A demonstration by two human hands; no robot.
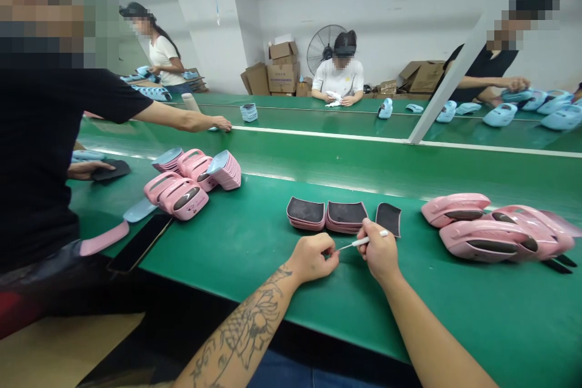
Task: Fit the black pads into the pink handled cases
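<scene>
Your right hand point(379, 253) pinches a slim white pen-like tool point(362, 242) between thumb and fingertips, with the rest of the fingers folded in behind it. Its thin tip points left and ends just beside the curled fingers point(328, 253) of your left hand point(313, 259). Those left fingers are pressed together, and you cannot tell whether they hold anything small. Both hands are above a green conveyor belt point(454, 297). Just ahead of them sit two low stacks of pink pieces with dark tops point(305, 212), with a single dark-faced piece point(388, 219) to their right. Farther right lies a heap of glossy pink moulded shells point(464, 209). To your left, a co-worker in a black T-shirt point(45, 133) rests a hand point(86, 170) on a dark pad point(111, 170), near fanned pink stacks point(195, 170) and a phone point(140, 242).
</scene>
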